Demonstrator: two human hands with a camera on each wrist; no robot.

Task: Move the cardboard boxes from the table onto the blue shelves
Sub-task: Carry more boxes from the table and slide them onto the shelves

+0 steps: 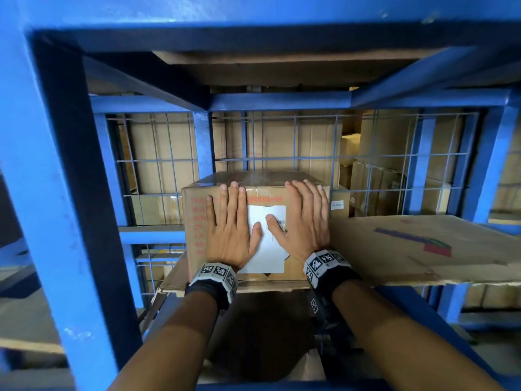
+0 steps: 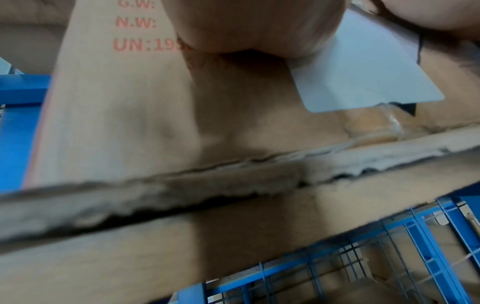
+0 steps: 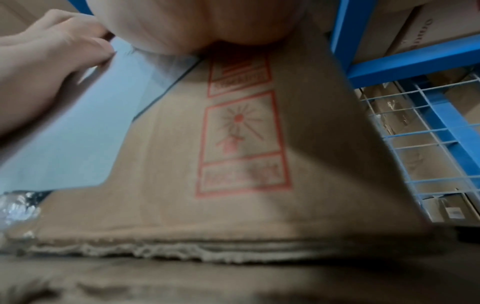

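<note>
Pressing box (image 1: 253, 193), flat grips left hand (image 1: 229, 230), right hand (image 1: 303, 221); mesh (image 1: 282, 136) behind.

The cardboard box (image 1: 253, 193) is plain brown, printed with faded red lettering down its left side and red-outlined handling symbols on its right. A white label (image 1: 267, 249) with fine black print sits at the middle of the box's front. Around the box, the shelf frame (image 1: 70, 165) is bright blue, and the wire grid (image 1: 310, 153) behind the box is the same blue. Right of the box, a brown cardboard sheet (image 1: 408, 249) carries a purple, green and red mark.
</note>
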